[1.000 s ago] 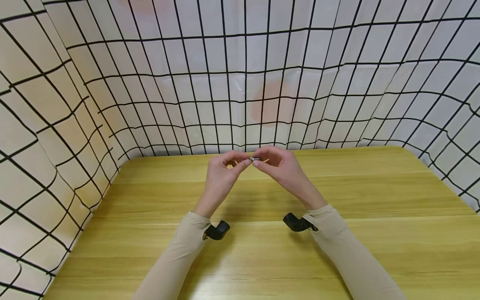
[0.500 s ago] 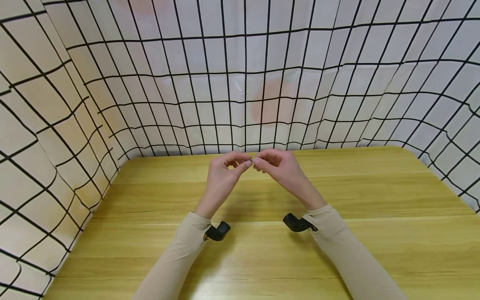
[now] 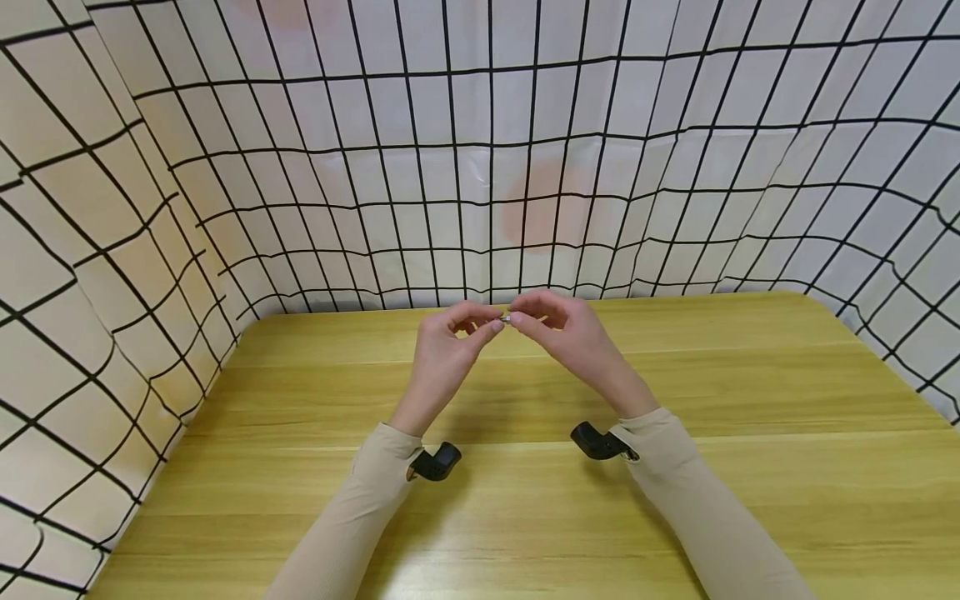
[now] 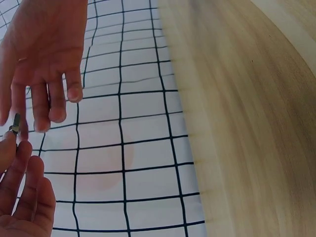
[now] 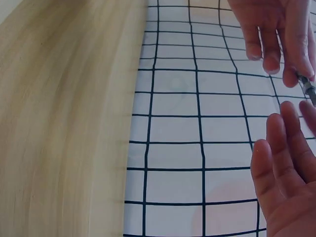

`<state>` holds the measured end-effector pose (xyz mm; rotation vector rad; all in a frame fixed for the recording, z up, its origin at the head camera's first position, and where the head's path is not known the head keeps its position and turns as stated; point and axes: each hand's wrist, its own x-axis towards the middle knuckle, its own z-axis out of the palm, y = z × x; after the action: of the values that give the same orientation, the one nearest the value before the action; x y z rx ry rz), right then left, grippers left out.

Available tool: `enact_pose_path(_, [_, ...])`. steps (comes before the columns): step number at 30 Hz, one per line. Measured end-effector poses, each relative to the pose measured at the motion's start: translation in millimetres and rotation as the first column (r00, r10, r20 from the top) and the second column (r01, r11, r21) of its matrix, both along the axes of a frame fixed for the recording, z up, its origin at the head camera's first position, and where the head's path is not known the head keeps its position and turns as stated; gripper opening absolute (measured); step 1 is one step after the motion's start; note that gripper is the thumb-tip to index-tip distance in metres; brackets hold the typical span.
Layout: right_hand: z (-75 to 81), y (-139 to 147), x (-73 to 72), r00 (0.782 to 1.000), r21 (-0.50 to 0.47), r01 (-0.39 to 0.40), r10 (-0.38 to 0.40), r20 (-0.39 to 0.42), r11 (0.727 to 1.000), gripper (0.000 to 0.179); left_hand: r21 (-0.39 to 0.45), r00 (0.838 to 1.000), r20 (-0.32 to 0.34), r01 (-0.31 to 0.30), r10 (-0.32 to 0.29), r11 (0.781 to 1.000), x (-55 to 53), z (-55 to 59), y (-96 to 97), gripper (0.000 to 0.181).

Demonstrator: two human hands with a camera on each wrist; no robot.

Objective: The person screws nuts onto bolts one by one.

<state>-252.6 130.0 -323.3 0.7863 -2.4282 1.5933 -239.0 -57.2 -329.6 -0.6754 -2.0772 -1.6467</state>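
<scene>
In the head view both hands meet above the far side of the table around a tiny metal piece (image 3: 506, 318). It looks like a small bolt with a wider ring or nut on it, and fingers cover part of it. My left hand (image 3: 441, 358) pinches one end between thumb and forefinger. At the other end, the thumb and forefinger of my right hand (image 3: 573, 346) close around the piece, the thumb lying over it. The left wrist view shows a short metal tip (image 4: 17, 121) between the hands. The right wrist view shows a metal shaft with a ring (image 5: 307, 89).
A wooden table (image 3: 480, 517) lies below the hands. White sheeting with black grid lines (image 3: 480, 167) rises behind it and along both sides. Each sleeve cuff has a black wrist camera (image 3: 437, 461) on it.
My right thumb and fingers have shifted over the metal piece, covering its right part that showed a second ago. The right wrist has moved slightly rightward; the left hand has barely moved.
</scene>
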Motion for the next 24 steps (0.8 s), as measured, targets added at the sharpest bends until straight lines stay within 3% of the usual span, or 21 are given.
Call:
enact_pose_path(7, [1.6,0.1,-0.9,0.996,-0.001,-0.042,0.042,-0.074,0.999,0.018,0.006,1.0,0.0,0.002,-0.002,1.0,-0.6,-0.6,0.1,0.008])
enact_pose_path(15, [0.5,-0.6,-0.8,0.998,-0.012,-0.039,0.038,-0.049,0.999,0.013,-0.014,1.0,0.003,0.001,-0.001,1.0,0.2,0.4,0.5,0.007])
enact_pose_path(22, [-22.4,6.4,-20.5,1.0,0.019,-0.01,0.01,-0.025,1.0,0.016,-0.012,1.0,0.002,0.003,-0.003,1.0,-0.2,-0.1,-0.1,0.007])
enact_pose_path(24, [-16.4,4.3,-14.5,1.0,0.033,-0.008,0.009,-0.016,0.999,0.016,-0.013,1.0,0.008,0.001,-0.001,1.0,-0.3,-0.1,-0.2,0.007])
